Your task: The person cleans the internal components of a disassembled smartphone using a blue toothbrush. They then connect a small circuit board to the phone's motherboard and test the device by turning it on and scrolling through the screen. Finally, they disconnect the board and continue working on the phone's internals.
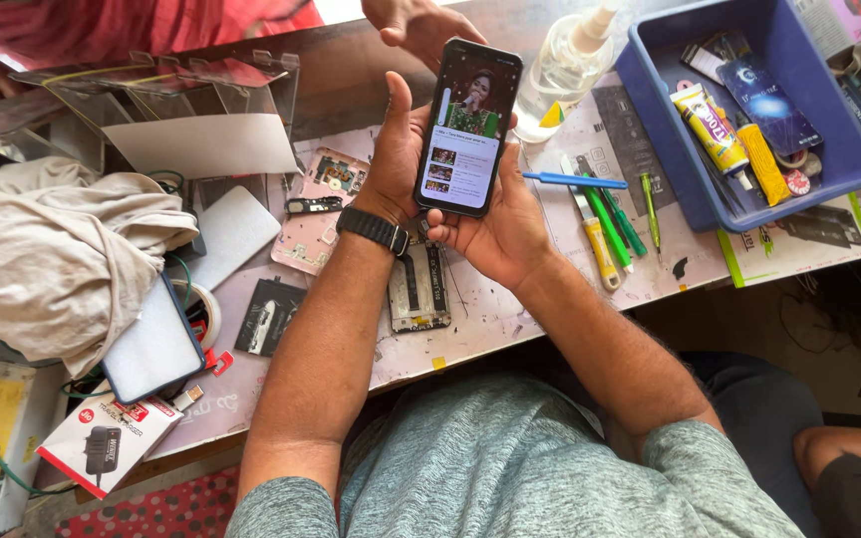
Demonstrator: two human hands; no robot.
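Smartphone (468, 127), dark-framed with its screen lit and showing a video page, sits upright above the middle of the workbench (470, 319), held between both of the person's hands; the left hand (398, 149) wraps its left edge, thumb lying up along the side and fingers curled behind the body, a dark band watch (372, 229) on that wrist; the right hand (495, 224) cups the lower end from beneath, fingers closed around the bottom and right edge, so both hands are grasping the phone; directly below the hands an opened phone frame (419, 289) lies flat on the printed mat; left of it rest a pink back cover with exposed parts (316, 209) and a small dark component card (269, 317); further left a crumpled beige cloth (57, 259) is heaped beside a blue-edged tablet (154, 344), and a red and white charger box (107, 443) lies near the bench edge; right of the hands a blue-handled tool (575, 180) lies just beside a yellow knife (598, 249) and green screwdrivers (618, 221); a clear spray bottle (562, 70) stands behind the phone; a blue plastic tray (650, 110) at the far right holds a yellow glue tube (712, 130) and dark packets; another person's hand (421, 25) rests at the far edge of the bench, apart from the phone.
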